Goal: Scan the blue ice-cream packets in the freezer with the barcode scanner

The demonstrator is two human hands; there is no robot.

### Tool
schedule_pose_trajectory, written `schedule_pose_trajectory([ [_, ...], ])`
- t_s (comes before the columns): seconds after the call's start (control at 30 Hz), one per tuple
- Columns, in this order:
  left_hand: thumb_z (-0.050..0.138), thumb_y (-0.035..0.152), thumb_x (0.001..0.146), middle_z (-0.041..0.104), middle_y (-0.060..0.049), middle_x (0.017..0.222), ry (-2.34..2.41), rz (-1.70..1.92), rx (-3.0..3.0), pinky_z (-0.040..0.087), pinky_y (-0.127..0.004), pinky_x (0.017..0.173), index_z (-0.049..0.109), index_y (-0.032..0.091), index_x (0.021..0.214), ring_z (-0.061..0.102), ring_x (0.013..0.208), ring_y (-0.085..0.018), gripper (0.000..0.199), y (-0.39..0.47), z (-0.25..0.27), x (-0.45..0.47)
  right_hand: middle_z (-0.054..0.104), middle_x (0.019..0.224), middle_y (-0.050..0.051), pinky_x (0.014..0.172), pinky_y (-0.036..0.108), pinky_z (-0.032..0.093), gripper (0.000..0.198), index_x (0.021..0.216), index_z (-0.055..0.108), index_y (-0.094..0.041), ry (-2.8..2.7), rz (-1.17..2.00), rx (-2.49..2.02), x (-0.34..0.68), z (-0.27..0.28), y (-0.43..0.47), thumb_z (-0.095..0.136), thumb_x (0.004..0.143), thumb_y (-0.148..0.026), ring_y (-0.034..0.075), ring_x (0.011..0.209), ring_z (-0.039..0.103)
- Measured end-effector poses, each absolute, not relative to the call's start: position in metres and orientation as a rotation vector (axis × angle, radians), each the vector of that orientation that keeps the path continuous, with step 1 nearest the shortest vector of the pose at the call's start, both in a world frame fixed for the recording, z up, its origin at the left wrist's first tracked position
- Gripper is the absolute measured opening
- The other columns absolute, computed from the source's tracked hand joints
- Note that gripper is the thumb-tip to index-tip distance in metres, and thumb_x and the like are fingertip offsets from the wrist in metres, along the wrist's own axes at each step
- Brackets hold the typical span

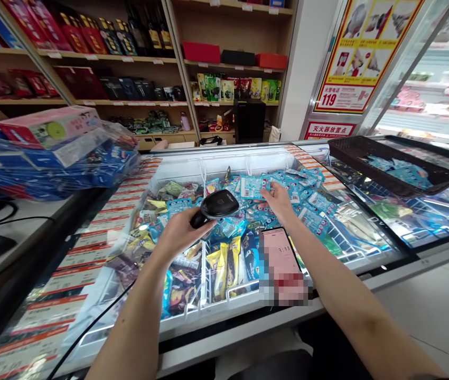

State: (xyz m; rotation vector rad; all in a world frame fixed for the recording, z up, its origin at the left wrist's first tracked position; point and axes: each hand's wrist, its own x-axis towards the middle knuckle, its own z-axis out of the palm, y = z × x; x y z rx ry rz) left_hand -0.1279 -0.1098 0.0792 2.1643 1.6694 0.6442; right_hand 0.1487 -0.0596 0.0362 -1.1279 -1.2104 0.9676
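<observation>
My left hand (183, 232) is wrapped round the handle of a black barcode scanner (221, 205), whose head points right. In my right hand (278, 200) is a light-blue packet (251, 187), pinched at its right end, with a white printed label facing me. Both hands are above a chest freezer, and the scanner head is just left of and below the packet. Many similar blue packets (315, 208) lie spread beneath my right hand. A phone (282, 258) with a lit pink screen lies near the front edge, between my forearms.
Yellow wrapped ice creams (224, 264) fill wire baskets in the freezer. A dark brown tray (438, 184) holding blue packets stands at the right. Plastic-wrapped blue boxes (50, 163) are stacked at left. The scanner's black cable (97, 316) runs down the left side. Stocked shelves (117, 100) line the back.
</observation>
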Motion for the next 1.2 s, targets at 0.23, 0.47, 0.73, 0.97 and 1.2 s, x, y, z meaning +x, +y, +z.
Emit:
schedule_pose_trajectory([
  [0.23, 0.057, 0.061, 0.077, 0.069, -0.003, 0.072, 1.621, 0.614, 2.242, 0.034, -0.025, 0.053, 0.067, 0.019, 0.089, 0.059, 0.064, -0.018, 0.045, -0.109, 0.074, -0.126, 0.068, 0.07, 0.001, 0.048, 0.033, 0.054, 0.026, 0.097, 0.051, -0.023, -1.325, 0.927, -1.238, 0.146, 0.039, -0.064, 0.058, 0.083, -0.044, 0.028, 0.072, 0.074],
  [0.47, 0.055, 0.061, 0.078, 0.068, -0.003, 0.071, 1.649, 0.594, 2.234, 0.033, -0.025, 0.054, 0.067, 0.02, 0.091, 0.059, 0.063, -0.018, 0.045, -0.108, 0.072, -0.124, 0.066, 0.062, 0.001, 0.042, 0.029, 0.046, 0.024, 0.094, 0.052, -0.023, -1.414, 0.879, -1.24, 0.143, 0.045, -0.07, 0.056, 0.085, -0.045, 0.029, 0.066, 0.073],
  [0.73, 0.054, 0.062, 0.079, 0.069, -0.004, 0.076, 1.694, 0.588, 2.266, 0.033, -0.027, 0.055, 0.066, 0.02, 0.089, 0.06, 0.068, -0.02, 0.045, -0.106, 0.071, -0.121, 0.053, 0.051, -0.004, 0.041, 0.027, 0.039, 0.023, 0.087, 0.047, -0.024, -1.476, 0.857, -1.276, 0.141, 0.05, -0.075, 0.054, 0.088, -0.046, 0.026, 0.061, 0.071],
  [0.97, 0.055, 0.063, 0.076, 0.066, -0.002, 0.067, 1.754, 0.647, 2.172, 0.032, -0.026, 0.054, 0.067, 0.02, 0.088, 0.058, 0.062, -0.019, 0.046, -0.108, 0.074, -0.123, 0.061, 0.061, 0.0, 0.043, 0.03, 0.045, 0.03, 0.092, 0.049, -0.023, -1.327, 0.82, -1.301, 0.148, 0.04, -0.061, 0.055, 0.085, -0.052, 0.027, 0.062, 0.071],
  [1.2, 0.057, 0.062, 0.075, 0.067, -0.003, 0.073, 1.87, 0.817, 2.122, 0.033, -0.026, 0.056, 0.068, 0.018, 0.091, 0.058, 0.066, -0.019, 0.048, -0.105, 0.078, -0.136, 0.064, 0.069, 0.004, 0.062, 0.04, 0.058, 0.026, 0.104, 0.054, -0.021, -1.168, 0.86, -1.293, 0.164, 0.033, -0.047, 0.056, 0.084, -0.038, 0.029, 0.076, 0.073],
])
